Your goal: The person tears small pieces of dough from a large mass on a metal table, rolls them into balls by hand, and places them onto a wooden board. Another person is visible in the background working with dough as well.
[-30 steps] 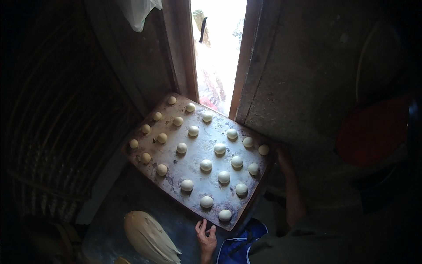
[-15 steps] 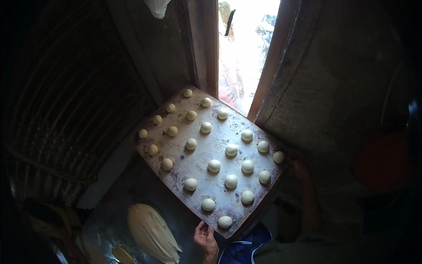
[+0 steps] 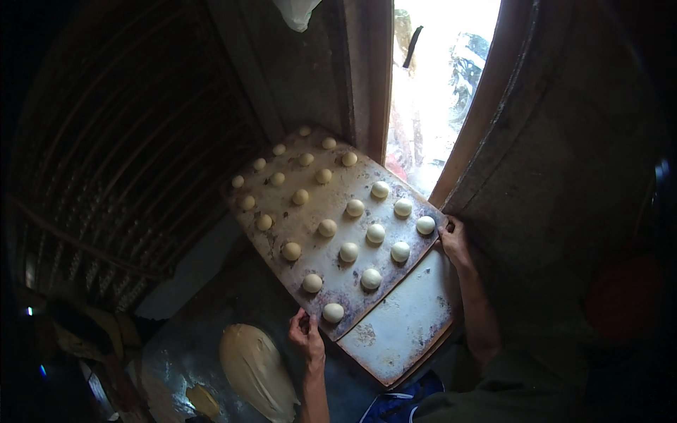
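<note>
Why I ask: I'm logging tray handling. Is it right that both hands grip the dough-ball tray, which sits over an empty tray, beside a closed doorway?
Not quite: the head view shows the doorway open to daylight. The left hand and right hand do grip the dough-ball tray, over the empty tray.

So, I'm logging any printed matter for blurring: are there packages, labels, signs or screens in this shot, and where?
None show: no package, label, sign or screen can be made out.
The left hand and right hand grip a flat metal tray of pale dough balls, bare of any marking.
A second, bare tray lies under it.
</note>
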Tool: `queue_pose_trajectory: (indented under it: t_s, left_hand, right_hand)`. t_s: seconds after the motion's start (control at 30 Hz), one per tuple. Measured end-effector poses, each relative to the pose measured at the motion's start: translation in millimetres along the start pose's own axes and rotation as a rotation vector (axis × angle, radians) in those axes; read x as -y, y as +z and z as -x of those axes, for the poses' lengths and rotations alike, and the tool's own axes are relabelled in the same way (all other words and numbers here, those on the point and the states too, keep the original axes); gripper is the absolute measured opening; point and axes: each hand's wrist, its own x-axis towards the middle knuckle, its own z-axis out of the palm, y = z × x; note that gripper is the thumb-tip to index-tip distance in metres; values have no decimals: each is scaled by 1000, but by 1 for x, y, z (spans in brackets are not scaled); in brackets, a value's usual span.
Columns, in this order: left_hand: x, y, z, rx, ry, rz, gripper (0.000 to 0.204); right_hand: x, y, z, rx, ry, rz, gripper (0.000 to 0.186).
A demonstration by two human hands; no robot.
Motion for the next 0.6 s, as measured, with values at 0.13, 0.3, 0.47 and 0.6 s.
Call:
queue_pose_trajectory:
  t_s: [0.13,0.3,0.47,0.6]
  left_hand:
    - [-9,12,6,-23,101,-262,34]
    - [-22,19,20,-161,163,-375,33]
    - [-71,-30,122,-5,131,-361,26]
    - [-50,-142,206,-404,5,-646,41]
  right_hand:
    - [5,-14,0,-90,-119,302,19]
    - [98,-6,79,-15,-368,611,22]
    - [86,18,212,382,-600,422,31]
    - [67,69,339,969,-654,240,17]
